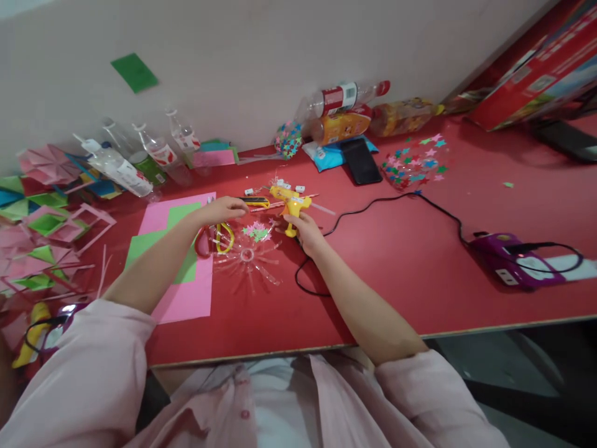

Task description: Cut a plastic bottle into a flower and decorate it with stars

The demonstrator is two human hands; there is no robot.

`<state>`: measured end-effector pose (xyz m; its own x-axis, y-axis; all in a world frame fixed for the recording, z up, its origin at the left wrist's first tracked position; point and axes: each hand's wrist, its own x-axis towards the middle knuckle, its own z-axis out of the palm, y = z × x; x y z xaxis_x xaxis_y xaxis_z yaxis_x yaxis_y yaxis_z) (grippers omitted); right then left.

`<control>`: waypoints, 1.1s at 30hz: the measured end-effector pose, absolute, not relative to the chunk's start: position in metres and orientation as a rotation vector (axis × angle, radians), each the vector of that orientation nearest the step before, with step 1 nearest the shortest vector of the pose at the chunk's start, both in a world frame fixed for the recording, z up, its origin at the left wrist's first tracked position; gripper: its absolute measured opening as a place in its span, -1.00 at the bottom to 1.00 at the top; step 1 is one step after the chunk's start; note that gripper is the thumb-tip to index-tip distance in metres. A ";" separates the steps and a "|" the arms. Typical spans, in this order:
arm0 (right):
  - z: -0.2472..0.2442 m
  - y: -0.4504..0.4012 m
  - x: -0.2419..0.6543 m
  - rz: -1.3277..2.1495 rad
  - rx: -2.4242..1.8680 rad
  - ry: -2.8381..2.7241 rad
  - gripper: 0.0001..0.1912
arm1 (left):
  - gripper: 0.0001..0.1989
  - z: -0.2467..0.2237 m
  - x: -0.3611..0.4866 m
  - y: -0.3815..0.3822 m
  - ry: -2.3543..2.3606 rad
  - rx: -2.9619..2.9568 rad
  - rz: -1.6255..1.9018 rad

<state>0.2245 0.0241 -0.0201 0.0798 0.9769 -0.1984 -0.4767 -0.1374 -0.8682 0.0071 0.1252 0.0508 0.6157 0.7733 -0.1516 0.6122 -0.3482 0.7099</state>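
Observation:
My right hand (304,231) is wrapped round the handle of a yellow glue gun (292,204), its nozzle pointing to the back left. My left hand (228,210) hovers with fingers loosely stretched out and nothing visible in them. Close by its fingertips is a yellow utility knife (255,201). Under the left wrist show scissors with red and yellow handles (225,238), partly hidden. Between my hands, a clear plastic bottle piece cut into spread strips (247,254) lies on the table. Pink and green paper stars (256,231) are heaped at its far side.
Pink and green paper sheets (200,305) lie at left on the red table (261,336). Plastic bottles (158,149) line the wall. A phone (361,160) and star-covered bottle piece (410,171) are at back right. The gun's black cord (373,202) leads toward a purple power strip (508,258).

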 end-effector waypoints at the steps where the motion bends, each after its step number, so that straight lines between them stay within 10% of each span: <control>1: -0.021 0.024 0.223 1.429 -1.024 -0.669 -0.72 | -0.88 0.049 0.008 0.127 1.094 2.070 0.233; 13: -0.026 0.025 0.217 1.409 -1.063 -0.736 -0.72 | -0.71 0.046 -0.029 0.100 1.168 1.572 0.623; 23: -0.029 0.026 0.217 1.292 -1.165 -0.801 -0.68 | -0.94 0.063 -0.050 0.056 1.301 1.476 1.374; 29: -0.024 0.027 0.219 1.143 -1.410 -0.962 -0.74 | -0.85 0.087 -0.067 -0.026 1.130 1.645 0.098; 33: -0.011 0.020 0.229 0.975 -1.685 -1.158 -0.77 | -0.74 0.064 -0.072 -0.019 1.507 1.588 0.370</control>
